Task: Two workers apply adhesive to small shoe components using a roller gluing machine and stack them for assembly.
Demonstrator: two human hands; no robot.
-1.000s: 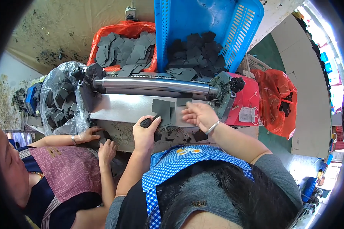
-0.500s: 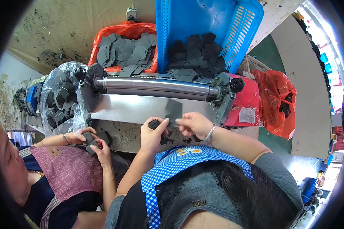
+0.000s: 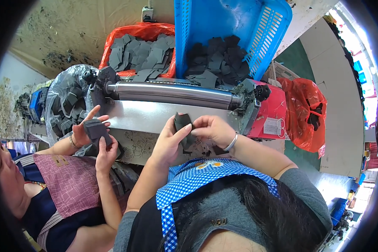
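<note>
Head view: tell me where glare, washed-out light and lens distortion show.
In the head view, glare whitens the left part of the metal plate and bright streaks run along the roller; at the head view's upper right, the background washes out to white; around the head view's rim, edges bend and corners go black.

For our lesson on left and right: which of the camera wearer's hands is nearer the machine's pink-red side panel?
Right. The right hand is to the left of the pink-red side panel, apart from it; the left hand, holding dark sheets, is farther left.
</note>
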